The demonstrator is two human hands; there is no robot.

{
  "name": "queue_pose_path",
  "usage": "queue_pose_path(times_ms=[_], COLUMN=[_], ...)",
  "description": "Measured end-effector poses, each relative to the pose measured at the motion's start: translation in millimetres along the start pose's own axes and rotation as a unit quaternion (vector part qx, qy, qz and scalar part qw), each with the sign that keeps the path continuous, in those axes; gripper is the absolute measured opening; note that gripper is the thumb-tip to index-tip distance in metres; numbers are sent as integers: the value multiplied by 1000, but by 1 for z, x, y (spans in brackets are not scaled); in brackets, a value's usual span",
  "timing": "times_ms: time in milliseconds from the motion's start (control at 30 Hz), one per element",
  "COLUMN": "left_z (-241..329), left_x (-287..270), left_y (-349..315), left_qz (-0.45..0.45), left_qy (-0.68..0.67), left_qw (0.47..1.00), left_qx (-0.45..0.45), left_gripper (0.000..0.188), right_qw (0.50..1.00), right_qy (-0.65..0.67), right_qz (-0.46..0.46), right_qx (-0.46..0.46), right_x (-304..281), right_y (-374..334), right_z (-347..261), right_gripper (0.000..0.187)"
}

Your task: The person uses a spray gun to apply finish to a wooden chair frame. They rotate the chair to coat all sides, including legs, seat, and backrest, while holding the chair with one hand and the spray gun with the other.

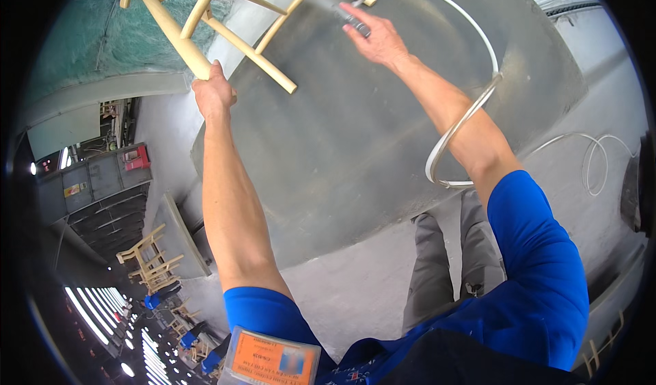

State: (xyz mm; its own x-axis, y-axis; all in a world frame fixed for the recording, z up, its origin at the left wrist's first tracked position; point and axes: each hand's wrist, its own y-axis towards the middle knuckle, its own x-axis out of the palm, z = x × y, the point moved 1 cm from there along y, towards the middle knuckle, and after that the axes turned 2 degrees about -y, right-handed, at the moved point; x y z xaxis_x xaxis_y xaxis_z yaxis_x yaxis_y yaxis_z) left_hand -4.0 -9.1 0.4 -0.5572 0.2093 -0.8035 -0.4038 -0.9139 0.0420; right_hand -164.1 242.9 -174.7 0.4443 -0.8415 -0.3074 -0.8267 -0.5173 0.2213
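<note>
The person wears a bright blue shirt (447, 320) with short sleeves (536, 214), and both left hand (214, 94) and right hand (380, 40) are bare. At near left, a clear badge holder (315, 363) contains an orange card (256, 359) with dark print and a blurred blue patch (294, 361). Grey trousers (430, 265) show beyond the shirt, whose near part is darker, almost black.
</note>
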Motion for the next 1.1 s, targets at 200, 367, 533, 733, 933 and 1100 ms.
queue_pose_path(times_ms=[200,367,533,733,933,1100], left_z=[10,14,14,12,6,7], left_x=[5,4,2,4,5,4], left_y=[3,9,14,24,37,36], left_qz=[-5,6,-9,-3,-13,-15], left_qy=[-12,-21,-52,-66,-70,-86], left_qw=[1000,1000,999,998,997,996], left_qx=[5,15,15,15,3,1], left_gripper=[64,67,68,68,70,72], right_qw=[995,939,819,810,762,858], right_qy=[49,309,406,514,633,477], right_qz=[-58,-12,182,159,118,188], right_qx=[-67,152,362,233,75,40], right_x=[38,46,43,22,0,-25], right_y=[-54,-96,-78,-71,-82,-95], right_z=[-26,-39,-24,-31,-68,-90], right_gripper=[50,52,57,37,33,43])
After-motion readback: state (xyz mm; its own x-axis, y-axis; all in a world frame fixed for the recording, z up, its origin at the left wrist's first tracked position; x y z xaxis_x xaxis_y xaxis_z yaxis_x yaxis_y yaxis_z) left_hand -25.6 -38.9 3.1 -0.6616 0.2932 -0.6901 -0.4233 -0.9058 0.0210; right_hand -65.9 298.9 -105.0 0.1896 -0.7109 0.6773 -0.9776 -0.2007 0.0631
